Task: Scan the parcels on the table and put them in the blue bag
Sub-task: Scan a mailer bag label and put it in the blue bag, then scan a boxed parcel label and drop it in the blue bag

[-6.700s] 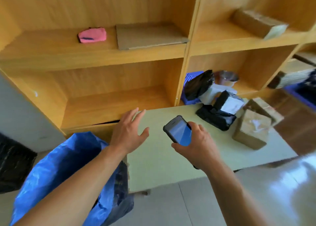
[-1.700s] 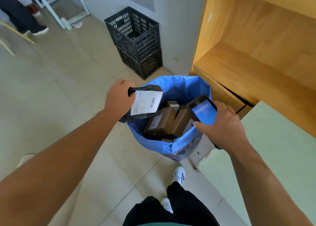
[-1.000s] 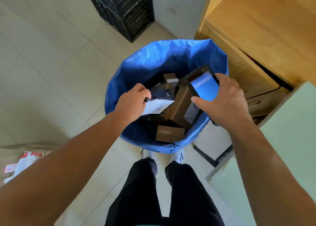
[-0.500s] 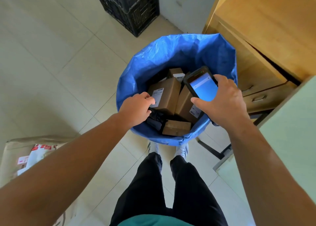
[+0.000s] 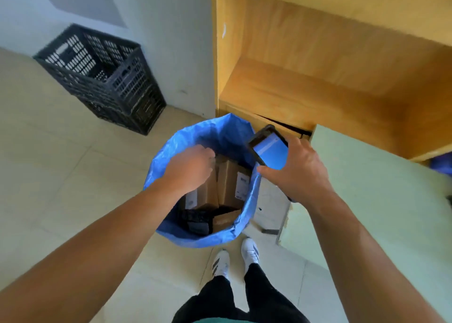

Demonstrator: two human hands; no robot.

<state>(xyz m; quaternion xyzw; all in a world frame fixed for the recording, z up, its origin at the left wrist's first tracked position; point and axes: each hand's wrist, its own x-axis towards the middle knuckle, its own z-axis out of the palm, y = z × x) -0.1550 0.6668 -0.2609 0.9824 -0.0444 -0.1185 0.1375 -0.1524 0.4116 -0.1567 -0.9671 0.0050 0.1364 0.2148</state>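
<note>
Several boxes (image 5: 230, 183) and a black pouch (image 5: 195, 218) lie inside the bag (image 5: 195, 132), which stands on the floor beside the worktop (image 5: 367, 188). Left hand (image 5: 188, 168) hangs over them, fingers loosely curled, holding nothing visible. Right hand (image 5: 298, 173) wraps its fingers round the scanner (image 5: 269, 149) just above the rim. A slack grip could drop the scanner in, and a wrist snagging the soft rim could fold the bag. Box labels (image 5: 242, 185) and the blue screen are too blurred to read.
</note>
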